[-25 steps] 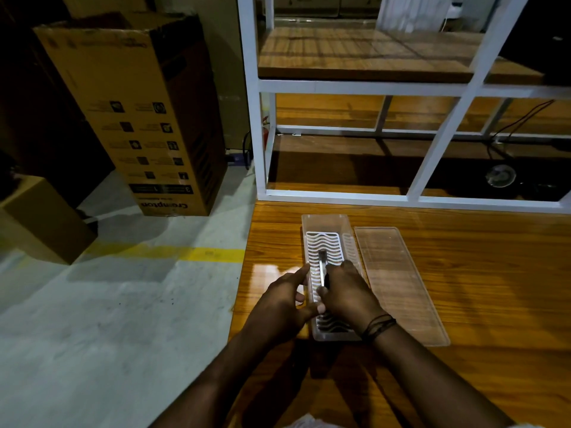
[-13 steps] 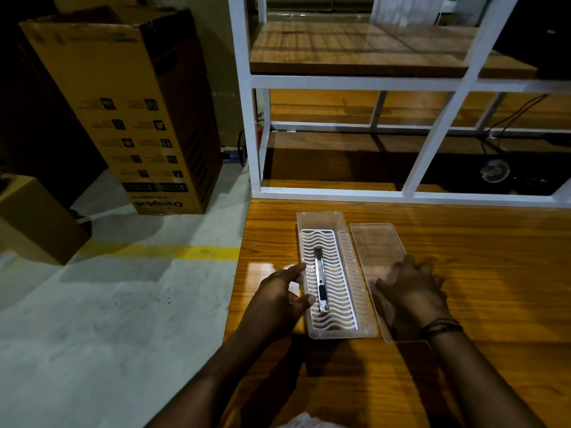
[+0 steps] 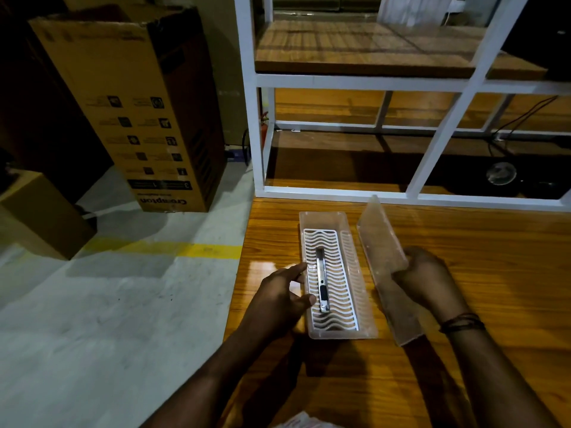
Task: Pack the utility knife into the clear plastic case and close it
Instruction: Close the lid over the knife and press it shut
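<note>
Utility knife (image 3: 322, 284) lies inside the clear case (image 3: 367, 330), just right of the loosely spread, empty left hand (image 3: 279, 299) steadying its wall. Right hand (image 3: 428, 281) grips the tilted lid (image 3: 381, 242); best square its edges over the rim before pressing down.
</note>
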A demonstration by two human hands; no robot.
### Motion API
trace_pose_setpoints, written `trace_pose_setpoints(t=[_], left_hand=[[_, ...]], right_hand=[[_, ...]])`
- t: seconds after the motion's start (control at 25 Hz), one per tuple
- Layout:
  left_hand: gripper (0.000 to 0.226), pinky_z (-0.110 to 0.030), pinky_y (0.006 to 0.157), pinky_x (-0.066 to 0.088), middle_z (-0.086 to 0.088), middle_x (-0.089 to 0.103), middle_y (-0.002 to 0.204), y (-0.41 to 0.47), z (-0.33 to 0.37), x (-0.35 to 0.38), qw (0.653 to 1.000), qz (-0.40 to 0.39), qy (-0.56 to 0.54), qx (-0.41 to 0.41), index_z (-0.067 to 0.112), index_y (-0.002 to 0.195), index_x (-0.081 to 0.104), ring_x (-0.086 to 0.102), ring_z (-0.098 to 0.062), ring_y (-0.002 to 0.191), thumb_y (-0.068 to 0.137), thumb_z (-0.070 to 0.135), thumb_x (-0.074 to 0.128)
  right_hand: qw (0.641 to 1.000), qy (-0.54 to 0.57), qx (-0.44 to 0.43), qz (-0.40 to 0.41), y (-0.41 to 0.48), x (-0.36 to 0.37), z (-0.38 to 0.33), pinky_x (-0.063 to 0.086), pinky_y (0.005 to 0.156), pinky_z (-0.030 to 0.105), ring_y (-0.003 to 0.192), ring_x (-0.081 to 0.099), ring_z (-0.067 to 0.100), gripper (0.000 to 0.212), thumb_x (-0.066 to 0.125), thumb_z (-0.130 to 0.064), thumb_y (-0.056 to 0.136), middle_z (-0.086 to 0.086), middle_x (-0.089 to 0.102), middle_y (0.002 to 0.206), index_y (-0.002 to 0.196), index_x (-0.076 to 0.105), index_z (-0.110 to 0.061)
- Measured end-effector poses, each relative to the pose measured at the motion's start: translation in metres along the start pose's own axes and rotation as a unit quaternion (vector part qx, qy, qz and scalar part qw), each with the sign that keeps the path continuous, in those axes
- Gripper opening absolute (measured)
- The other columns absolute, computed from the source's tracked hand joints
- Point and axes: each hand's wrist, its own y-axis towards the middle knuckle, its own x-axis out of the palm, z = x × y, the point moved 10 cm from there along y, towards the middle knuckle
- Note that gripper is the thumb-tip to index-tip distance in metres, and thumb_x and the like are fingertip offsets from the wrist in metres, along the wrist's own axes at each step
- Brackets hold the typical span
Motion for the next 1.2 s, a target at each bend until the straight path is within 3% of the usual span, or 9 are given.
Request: trace_pose_setpoints(t=[0.12, 0.32, 0.48, 0.6, 0.68, 0.8, 0.92, 1.08, 1.2], left_hand=[[0.068, 0.006, 0.073, 0.04, 0.0, 0.062, 0.141, 0.0, 0.001, 0.0, 1.0, 0.001, 0.002, -0.002, 0.023, 0.149, 0.05, 0.059, 0.001, 0.095, 0.087, 0.019, 0.079], [0.069, 0.003, 0.072, 0.04, 0.001, 0.06, 0.145, 0.0, 0.002, -0.002, 1.0, -0.005, -0.006, -0.017, 0.022, 0.15, 0.049, 0.061, -0.004, 0.099, 0.087, 0.022, 0.079], [0.069, -0.005, 0.075, 0.045, 0.001, 0.062, 0.142, 0.001, 0.002, -0.004, 0.999, -0.015, -0.017, -0.028, 0.023, 0.149, 0.051, 0.062, -0.005, 0.095, 0.087, 0.023, 0.079], [0.069, -0.001, 0.07, 0.046, -0.001, 0.065, 0.137, 0.002, 0.0, -0.003, 0.999, -0.013, -0.031, -0.032, 0.021, 0.148, 0.053, 0.069, -0.014, 0.096, 0.084, 0.018, 0.081], [0.07, -0.004, 0.074, 0.049, -0.001, 0.064, 0.138, 0.001, -0.001, -0.004, 0.998, -0.012, -0.043, -0.035, 0.019, 0.147, 0.053, 0.071, -0.016, 0.098, 0.084, 0.017, 0.082], [0.071, -0.016, 0.08, 0.056, 0.0, 0.063, 0.138, -0.001, 0.0, -0.003, 0.998, -0.018, -0.051, -0.03, 0.02, 0.148, 0.052, 0.07, -0.014, 0.092, 0.084, 0.018, 0.082], [0.069, -0.012, 0.075, 0.055, 0.001, 0.061, 0.138, -0.004, -0.002, -0.001, 0.996, -0.024, -0.076, -0.033, 0.023, 0.148, 0.05, 0.068, -0.011, 0.084, 0.086, 0.012, 0.079], [0.074, -0.037, 0.078, 0.062, 0.009, 0.062, 0.125, -0.004, -0.009, 0.005, 0.987, -0.05, -0.138, -0.069, 0.023, 0.151, 0.044, 0.072, -0.008, 0.078, 0.088, -0.002, 0.073], [0.078, -0.05, 0.084, 0.061, 0.007, 0.062, 0.119, -0.002, -0.013, 0.008, 0.98, -0.064, -0.168, -0.082, 0.022, 0.153, 0.041, 0.074, -0.033, 0.094, 0.087, -0.006, 0.072]], right_hand=[[0.997, 0.056, -0.058, 0.004, -0.021, -0.013, -0.039, 0.046, 0.059, 0.029, 0.081, 0.065, 0.024, 0.045, 0.063, -0.011, 0.083, 0.006, 0.071, 0.096, 0.127, 0.063, -0.02], [0.986, 0.12, -0.111, -0.03, -0.044, 0.004, -0.079, 0.042, 0.05, 0.018, 0.068, 0.064, 0.002, 0.029, 0.065, -0.019, 0.083, -0.006, 0.073, 0.093, 0.11, 0.07, -0.027], [0.986, 0.14, -0.062, -0.064, -0.046, 0.038, -0.073, 0.051, 0.081, 0.032, 0.119, 0.057, 0.026, 0.062, 0.074, -0.045, 0.08, 0.004, 0.045, 0.141, 0.138, 0.054, -0.034], [0.989, 0.078, -0.089, -0.084, -0.049, 0.061, -0.076, 0.045, 0.101, 0.038, 0.132, 0.047, 0.031, 0.075, 0.07, -0.059, 0.074, 0.004, 0.034, 0.153, 0.142, 0.042, -0.045], [0.993, 0.001, -0.088, -0.079, -0.049, 0.072, -0.074, 0.036, 0.111, 0.052, 0.14, 0.037, 0.037, 0.087, 0.062, -0.073, 0.067, 0.004, 0.021, 0.163, 0.145, 0.032, -0.049], [0.992, -0.069, -0.075, -0.072, -0.049, 0.083, -0.07, 0.022, 0.113, 0.06, 0.144, 0.023, 0.043, 0.104, 0.043, -0.09, 0.055, 0.005, 0.01, 0.167, 0.149, 0.021, -0.05], [0.991, -0.088, -0.085, -0.048, -0.048, 0.086, -0.071, 0.022, 0.112, 0.06, 0.144, 0.022, 0.043, 0.105, 0.037, -0.093, 0.057, 0.009, 0.011, 0.167, 0.15, 0.02, -0.049], [0.989, -0.106, -0.105, -0.013, -0.049, 0.086, -0.072, 0.024, 0.11, 0.057, 0.142, 0.023, 0.041, 0.102, 0.035, -0.093, 0.063, 0.01, 0.013, 0.166, 0.152, 0.021, -0.044], [0.983, -0.13, -0.128, 0.034, -0.055, 0.084, -0.077, 0.024, 0.108, 0.056, 0.139, 0.025, 0.04, 0.1, 0.034, -0.091, 0.066, 0.011, 0.015, 0.164, 0.152, 0.021, -0.041]])
